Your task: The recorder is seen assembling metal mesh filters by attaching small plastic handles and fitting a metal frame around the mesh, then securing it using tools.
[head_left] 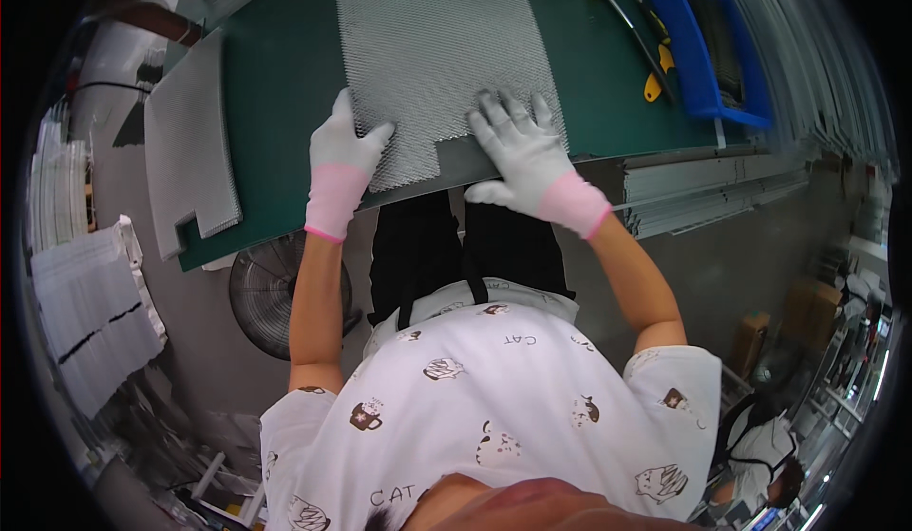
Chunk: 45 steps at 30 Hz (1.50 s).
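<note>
Green counter carries a silver mesh sheet. At the sheet's near-left edge rests the left hand, grip unclear; at its near-right, the right hand lies spread, unclenched.

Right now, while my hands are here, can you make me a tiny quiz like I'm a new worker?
1. What colour is the bin?
a) red
b) blue
c) white
2. True or false: the right hand has its fingers on the big mesh.
3. Which hand looks nearer the fan in the picture?

Key:
1. b
2. True
3. The left hand
</note>
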Motion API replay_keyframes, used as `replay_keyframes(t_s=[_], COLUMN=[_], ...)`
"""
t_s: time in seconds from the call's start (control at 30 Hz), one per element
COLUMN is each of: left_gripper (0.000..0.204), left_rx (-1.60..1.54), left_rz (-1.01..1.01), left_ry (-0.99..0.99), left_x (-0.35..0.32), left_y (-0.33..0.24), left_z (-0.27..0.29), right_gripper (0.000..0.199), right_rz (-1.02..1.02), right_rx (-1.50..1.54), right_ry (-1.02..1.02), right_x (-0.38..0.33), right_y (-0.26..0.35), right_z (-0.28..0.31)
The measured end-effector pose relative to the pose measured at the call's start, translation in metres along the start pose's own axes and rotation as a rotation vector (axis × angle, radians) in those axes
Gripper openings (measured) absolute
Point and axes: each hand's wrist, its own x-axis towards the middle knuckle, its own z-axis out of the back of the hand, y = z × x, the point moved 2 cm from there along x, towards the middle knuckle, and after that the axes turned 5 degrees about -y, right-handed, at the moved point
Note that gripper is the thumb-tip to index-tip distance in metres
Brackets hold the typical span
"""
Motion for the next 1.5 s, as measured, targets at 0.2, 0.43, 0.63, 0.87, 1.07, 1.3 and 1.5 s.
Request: replay_keyframes(t_s=[0.2, 0.43, 0.63, 0.87, 1.07, 1.3, 1.5], left_gripper=[0.076, 0.073, 0.068, 0.061, 0.061, 0.061, 0.061], left_rx=[0.666, 0.649, 0.36, 0.206, 0.505, 0.399, 0.504], left_rz=[-0.323, -0.888, -0.777, -0.722, -0.858, -0.839, -0.766], left_ry=[-0.247, 0.155, 0.234, 0.358, 0.147, 0.095, 0.093], left_x=[-0.013, -0.013, -0.004, 0.004, 0.0, -0.002, -0.042], left_y=[-0.027, -0.031, -0.022, -0.018, -0.031, -0.013, -0.03], left_z=[-0.002, -0.031, -0.028, -0.017, -0.008, -0.002, -0.024], right_gripper=[0.088, 0.092, 0.06, 0.033, 0.036, 0.03, 0.019], right_rz=[-0.023, -0.025, -0.231, -1.251, -1.175, -0.798, -0.262], right_rx=[-0.125, -0.057, 0.596, -0.449, -0.501, 0.966, -0.203], right_ry=[0.196, 0.132, -0.455, -0.128, -0.44, -0.67, -0.1], right_x=[-0.002, -0.01, -0.027, -0.087, -0.136, -0.124, -0.163], right_y=[-0.005, -0.003, -0.092, -0.309, -0.318, -0.131, -0.022], right_z=[-0.004, -0.01, 0.042, 0.169, 0.18, 0.147, 0.008])
